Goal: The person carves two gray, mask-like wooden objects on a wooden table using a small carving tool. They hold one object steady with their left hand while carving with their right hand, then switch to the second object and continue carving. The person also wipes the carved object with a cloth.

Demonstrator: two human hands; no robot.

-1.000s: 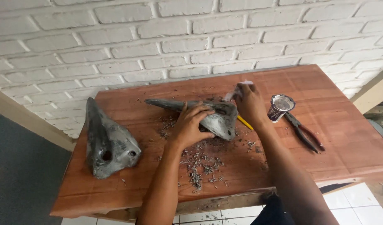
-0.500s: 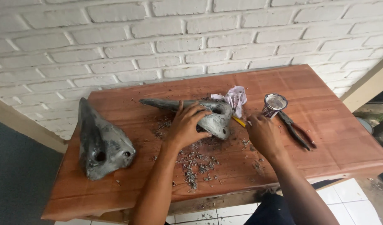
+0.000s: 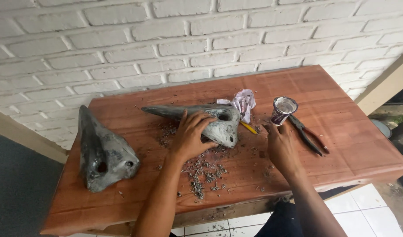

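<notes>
My left hand lies spread, palm down, over the grey, horn-shaped sculpted piece with a long tapering point, pressing it flat on the reddish-brown wooden desk, apparently to keep it from rolling. The piece lies on its side directly under that hand, its thin tip running out past my fingertips to the left and its broad, hollowed end, pierced by a dark round hole, to the right of my thumb. Its surface looks rough, mottled grey and matt, like unpainted clay or cast pulp.

My right hand rests on the desk with fingers loosely curled and nothing in its grip; just beyond its fingertips stands a small open tin with a dark label. To that hand's right lie dark-handled pliers; to its left, a yellow pencil-like stick and a crumpled pale cloth, both close against the piece's broad end.

Grey shavings are strewn below my left wrist. Well off to the left of that hand sits a second, bulkier grey beak-shaped form with two dark holes.
</notes>
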